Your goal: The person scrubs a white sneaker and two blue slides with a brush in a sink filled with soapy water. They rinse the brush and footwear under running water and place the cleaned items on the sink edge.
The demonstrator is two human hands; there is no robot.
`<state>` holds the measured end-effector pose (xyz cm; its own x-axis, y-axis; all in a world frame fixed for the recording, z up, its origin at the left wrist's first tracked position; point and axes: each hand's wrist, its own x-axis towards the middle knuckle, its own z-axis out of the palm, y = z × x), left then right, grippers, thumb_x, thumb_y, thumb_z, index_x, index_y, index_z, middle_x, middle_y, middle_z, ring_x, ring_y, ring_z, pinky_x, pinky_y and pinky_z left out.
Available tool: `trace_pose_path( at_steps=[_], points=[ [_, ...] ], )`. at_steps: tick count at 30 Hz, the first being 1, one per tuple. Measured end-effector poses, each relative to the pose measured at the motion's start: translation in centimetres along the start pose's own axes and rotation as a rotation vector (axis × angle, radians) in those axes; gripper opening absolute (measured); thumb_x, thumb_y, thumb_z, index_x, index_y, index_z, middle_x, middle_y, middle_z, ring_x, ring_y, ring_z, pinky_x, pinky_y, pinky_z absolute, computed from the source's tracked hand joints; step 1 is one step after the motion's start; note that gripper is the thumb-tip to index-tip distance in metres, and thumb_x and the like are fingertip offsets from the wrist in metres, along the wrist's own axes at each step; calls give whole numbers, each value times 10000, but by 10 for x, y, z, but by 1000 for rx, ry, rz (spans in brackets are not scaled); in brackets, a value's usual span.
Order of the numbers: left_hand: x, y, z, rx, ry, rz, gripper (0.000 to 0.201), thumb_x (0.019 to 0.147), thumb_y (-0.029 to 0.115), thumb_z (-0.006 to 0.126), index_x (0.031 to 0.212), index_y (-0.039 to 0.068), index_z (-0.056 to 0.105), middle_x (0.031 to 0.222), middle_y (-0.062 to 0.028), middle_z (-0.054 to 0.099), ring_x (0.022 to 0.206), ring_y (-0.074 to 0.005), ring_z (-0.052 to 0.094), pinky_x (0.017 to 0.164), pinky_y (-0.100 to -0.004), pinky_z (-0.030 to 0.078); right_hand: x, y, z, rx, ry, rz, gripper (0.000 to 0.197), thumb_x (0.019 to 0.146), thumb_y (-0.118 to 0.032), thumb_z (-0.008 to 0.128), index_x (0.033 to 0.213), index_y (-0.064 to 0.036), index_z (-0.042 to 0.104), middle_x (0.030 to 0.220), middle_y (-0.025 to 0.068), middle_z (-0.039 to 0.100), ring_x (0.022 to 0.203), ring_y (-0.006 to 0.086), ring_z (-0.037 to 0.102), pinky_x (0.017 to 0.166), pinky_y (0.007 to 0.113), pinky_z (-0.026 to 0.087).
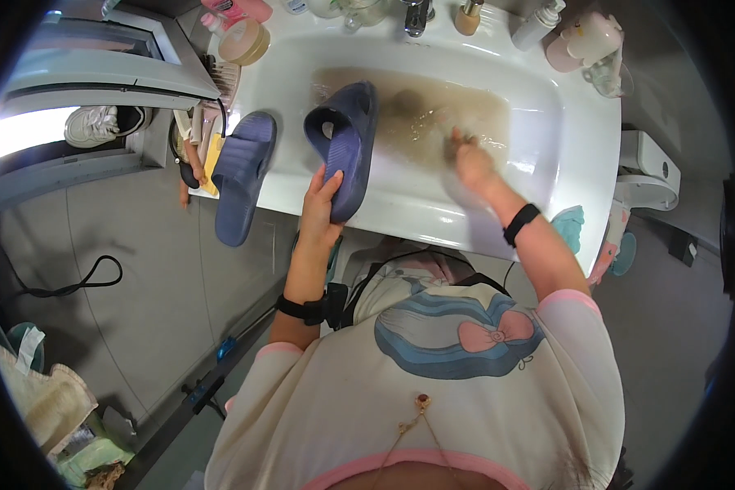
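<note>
My left hand (322, 202) grips a blue-purple slide slipper (354, 151) by its heel end, thumb on the footbed. The slipper is tilted up over the left part of the white sink (416, 214), its toe toward the far side. Cloudy brown water (384, 122) fills the bottom of the basin. Over the water's right part, my right hand (475, 167) reaches down, blurred by motion. A dark patch shows by its fingertips, and whether it holds anything is unclear. The matching slipper (243, 175) lies across the sink's left rim, heel overhanging the front edge.
A faucet (416, 18) stands at the back, with a pump bottle (539, 24) to its right. Pink bottles and a round jar (243, 42) crowd the back left corner. A teal cloth (568, 229) lies on the right front rim. Brushes (222, 80) sit left of the basin.
</note>
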<state>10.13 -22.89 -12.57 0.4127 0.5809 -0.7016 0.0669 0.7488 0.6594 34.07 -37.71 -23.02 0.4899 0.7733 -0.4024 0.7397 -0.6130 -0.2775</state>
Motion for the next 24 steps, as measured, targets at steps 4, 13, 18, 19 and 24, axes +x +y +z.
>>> trace_pose_path(
  at_steps=[4, 13, 18, 19, 24],
  points=[
    [-5, 7, -6, -11, -4, 47, 518, 850, 223, 598, 1320, 153, 393, 965, -7, 572, 714, -99, 556, 499, -246, 433, -12, 46, -26, -37, -67, 156, 525, 799, -64, 464, 1283, 68, 311, 1036, 296, 532, 879, 418, 592, 778, 459, 489],
    [-13, 14, -18, -139, 30, 72, 455, 860, 204, 583, 1283, 153, 421, 823, 4, 571, 567, -82, 530, 405, -219, 394, -18, 2, 3, -9, -115, -174, 570, 753, -29, 465, 1307, 23, 338, 941, 302, 592, 887, 420, 599, 765, 463, 490],
    [-22, 24, -21, -162, 97, 99, 439, 878, 195, 560, 1287, 152, 406, 825, -8, 573, 536, -84, 523, 395, -215, 389, 45, -79, 36, -15, -113, -458, 494, 834, -82, 412, 1324, -72, 351, 1115, 251, 540, 924, 411, 584, 774, 446, 484],
    [-22, 25, -25, -163, 85, 106, 441, 883, 193, 553, 1294, 151, 398, 825, -10, 572, 533, -87, 522, 392, -216, 388, 55, -97, 38, -11, -82, -488, 481, 848, -100, 412, 1324, -75, 351, 1125, 251, 535, 936, 407, 582, 781, 443, 484],
    [-27, 29, -25, -190, 36, 146, 434, 907, 188, 512, 1313, 138, 367, 810, -22, 560, 510, -98, 511, 378, -223, 372, 135, -120, 34, 38, 79, -352, 438, 895, -177, 417, 1317, -80, 353, 1153, 257, 509, 980, 392, 571, 798, 436, 487]
  ],
)
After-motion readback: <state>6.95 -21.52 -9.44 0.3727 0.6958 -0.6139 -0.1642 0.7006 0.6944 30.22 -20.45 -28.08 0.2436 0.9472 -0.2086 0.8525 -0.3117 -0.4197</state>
